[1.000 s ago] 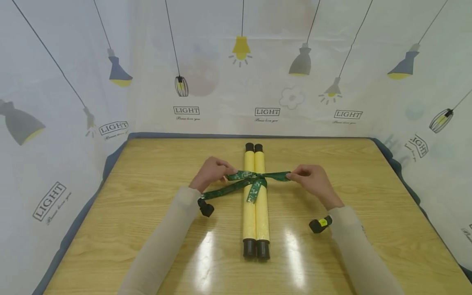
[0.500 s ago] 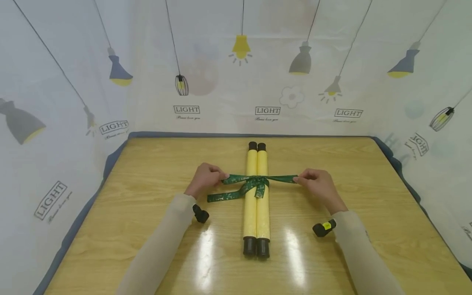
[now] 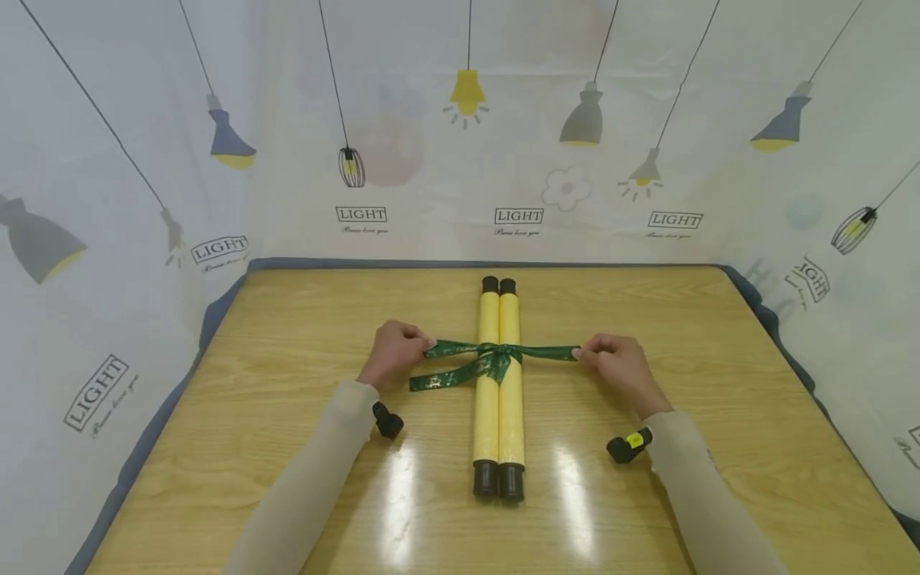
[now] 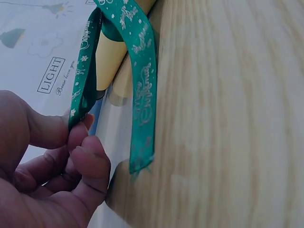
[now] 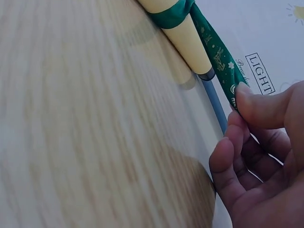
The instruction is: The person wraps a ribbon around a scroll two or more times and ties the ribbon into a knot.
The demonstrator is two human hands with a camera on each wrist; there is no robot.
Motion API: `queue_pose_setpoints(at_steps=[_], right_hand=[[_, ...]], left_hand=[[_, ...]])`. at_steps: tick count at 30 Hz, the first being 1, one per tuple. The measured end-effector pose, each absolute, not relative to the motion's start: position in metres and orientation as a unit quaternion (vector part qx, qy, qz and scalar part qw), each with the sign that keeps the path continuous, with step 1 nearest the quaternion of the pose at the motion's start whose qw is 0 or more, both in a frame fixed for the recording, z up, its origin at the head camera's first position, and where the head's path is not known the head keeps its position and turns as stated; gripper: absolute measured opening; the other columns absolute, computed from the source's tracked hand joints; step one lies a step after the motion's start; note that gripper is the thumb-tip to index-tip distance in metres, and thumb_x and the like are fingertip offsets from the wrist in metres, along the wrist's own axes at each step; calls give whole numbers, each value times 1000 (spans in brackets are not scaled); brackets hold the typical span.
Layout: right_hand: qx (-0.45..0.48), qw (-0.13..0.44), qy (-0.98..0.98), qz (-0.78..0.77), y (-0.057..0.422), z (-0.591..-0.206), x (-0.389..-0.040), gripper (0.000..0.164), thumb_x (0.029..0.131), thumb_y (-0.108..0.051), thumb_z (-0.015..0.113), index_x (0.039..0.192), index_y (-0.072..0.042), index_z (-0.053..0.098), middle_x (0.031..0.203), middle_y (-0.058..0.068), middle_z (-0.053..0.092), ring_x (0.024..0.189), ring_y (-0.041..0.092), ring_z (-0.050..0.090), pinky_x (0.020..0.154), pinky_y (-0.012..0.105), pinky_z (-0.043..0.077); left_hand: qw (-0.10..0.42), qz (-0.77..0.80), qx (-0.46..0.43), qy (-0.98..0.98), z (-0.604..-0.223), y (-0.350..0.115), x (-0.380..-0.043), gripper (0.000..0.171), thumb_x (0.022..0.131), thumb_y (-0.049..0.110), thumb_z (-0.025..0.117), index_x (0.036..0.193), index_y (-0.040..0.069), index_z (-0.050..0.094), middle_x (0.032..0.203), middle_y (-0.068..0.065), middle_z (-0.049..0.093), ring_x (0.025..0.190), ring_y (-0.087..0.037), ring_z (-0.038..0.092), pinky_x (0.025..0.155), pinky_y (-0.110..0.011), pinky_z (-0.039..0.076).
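Note:
Two yellow tubes (image 3: 488,419) with black end caps lie side by side on the table. Round their middle goes a green ribbon (image 3: 460,369) with printed white lettering and stars, knotted on top. My left hand (image 3: 394,351) pinches a ribbon loop between thumb and forefinger, out to the left of the knot. On the other side my right hand (image 3: 621,369) pinches a second loop the same way. Both loops are drawn out nearly level. One loose ribbon tail (image 4: 143,109) hangs below the left hand's loop, its cut end frayed; a shorter tail lies over the tubes below the knot.
The wooden table (image 3: 287,447) has a blue-grey edge along its back and sides. Behind it hangs a white sheet (image 3: 446,184) printed with lamps and lettering. A small black camera sits at each wrist.
Both hands have moved apart, left hand leftward and right hand rightward, stretching the loops and tightening the knot. The left tail has swung away from the left wrist.

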State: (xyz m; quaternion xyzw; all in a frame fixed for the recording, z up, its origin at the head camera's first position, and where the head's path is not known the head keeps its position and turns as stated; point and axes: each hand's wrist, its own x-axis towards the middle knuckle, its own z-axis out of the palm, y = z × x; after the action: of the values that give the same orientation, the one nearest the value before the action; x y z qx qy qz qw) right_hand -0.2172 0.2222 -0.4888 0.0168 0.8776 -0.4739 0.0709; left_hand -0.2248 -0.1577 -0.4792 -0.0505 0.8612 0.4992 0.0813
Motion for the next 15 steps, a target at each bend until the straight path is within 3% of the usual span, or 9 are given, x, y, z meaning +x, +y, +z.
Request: queue_pose_setpoints(at_steps=[8, 15], right_hand=[[0, 88, 875, -477, 231, -494, -220, 42, 90, -45, 68, 98, -4, 70, 91, 13, 64, 79, 25, 57, 72, 34, 47], [-15, 96, 857, -506, 236, -494, -221, 50, 91, -51, 64, 117, -8, 68, 114, 11, 64, 94, 26, 58, 76, 32, 52]], left_hand=[[89, 507, -40, 857, -477, -161, -225, 18, 93, 22, 67, 87, 8, 77, 87, -8, 70, 74, -22, 63, 60, -30, 51], [129, 503, 1, 855, -475, -161, -227, 23, 99, 25, 62, 101, 6, 74, 81, -19, 66, 63, -22, 53, 57, -30, 44]])
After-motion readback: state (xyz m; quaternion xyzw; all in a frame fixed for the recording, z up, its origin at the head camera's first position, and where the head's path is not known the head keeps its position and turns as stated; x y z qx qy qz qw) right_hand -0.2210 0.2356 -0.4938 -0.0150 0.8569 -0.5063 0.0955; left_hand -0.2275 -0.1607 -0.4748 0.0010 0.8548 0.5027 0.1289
